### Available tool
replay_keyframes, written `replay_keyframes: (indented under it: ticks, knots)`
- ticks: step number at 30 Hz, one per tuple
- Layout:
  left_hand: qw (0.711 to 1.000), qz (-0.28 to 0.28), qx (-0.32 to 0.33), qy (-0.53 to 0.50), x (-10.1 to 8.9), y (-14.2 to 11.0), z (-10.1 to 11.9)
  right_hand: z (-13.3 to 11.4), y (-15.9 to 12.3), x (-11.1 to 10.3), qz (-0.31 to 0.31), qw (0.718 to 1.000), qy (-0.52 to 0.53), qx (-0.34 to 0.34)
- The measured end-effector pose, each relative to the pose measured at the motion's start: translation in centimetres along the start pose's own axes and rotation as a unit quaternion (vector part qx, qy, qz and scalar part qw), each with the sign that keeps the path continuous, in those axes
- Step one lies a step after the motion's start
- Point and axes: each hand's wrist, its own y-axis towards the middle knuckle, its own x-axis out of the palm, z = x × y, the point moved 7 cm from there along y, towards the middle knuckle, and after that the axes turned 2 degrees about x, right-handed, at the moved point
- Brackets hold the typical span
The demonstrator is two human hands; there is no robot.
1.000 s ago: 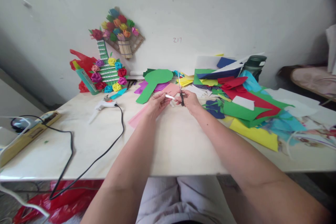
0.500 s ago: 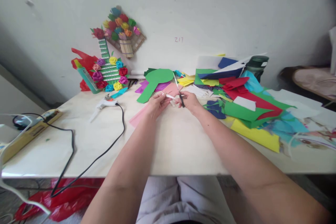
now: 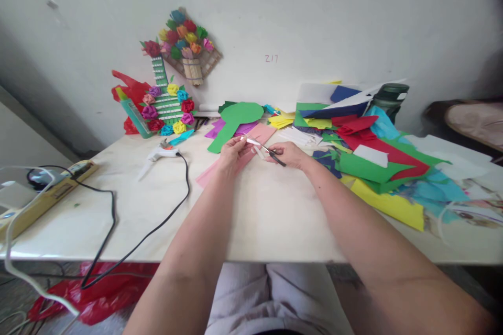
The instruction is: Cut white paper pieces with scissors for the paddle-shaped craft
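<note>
My left hand point(image 3: 234, 153) is closed on a small rolled piece of white paper point(image 3: 252, 142), held just above the table. In my right hand point(image 3: 288, 155) is a pair of scissors with dark handles point(image 3: 277, 157), its blades pointing left at the white paper. Whether the blades touch the paper I cannot tell. A second small white piece point(image 3: 259, 153) shows between the hands. Under and behind them lies pink paper point(image 3: 260, 135), and beyond it a green paper cutout point(image 3: 239, 115) with a rounded end and a long stem.
A white glue gun point(image 3: 159, 156) lies at left, its black cord point(image 3: 173, 211) looping over the table's front edge. A power strip point(image 3: 58, 188) is at far left. Coloured paper point(image 3: 387, 201) piles up at right, near a dark bottle point(image 3: 389, 98). A paper-flower guitar point(image 3: 165, 107) stands at back left.
The scissors have swung from pointing up and away to pointing left at the white paper. My right hand has turned with them; my left hand stays nearly in place.
</note>
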Motion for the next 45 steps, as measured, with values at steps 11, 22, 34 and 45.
replay_keyframes:
  ticks: [11,22,34,45]
  knots:
    - [0.999,0.025,-0.018,-0.029,0.2,-0.7,0.1,-0.3,0.0,0.0,0.006,0.997,-0.075,-0.028]
    - [0.997,0.033,-0.04,-0.055,-0.2,-0.5,-0.4,-2.1,-0.9,-1.2,0.058,0.957,-0.285,-0.021]
    - [0.999,0.017,-0.017,-0.037,-0.5,-0.3,-0.2,-2.9,-1.0,-1.1,0.07,0.94,-0.332,-0.032]
    - [0.999,0.037,-0.02,-0.035,-0.4,-0.3,-0.1,-3.0,-1.1,-0.9,0.06,0.94,-0.335,-0.039]
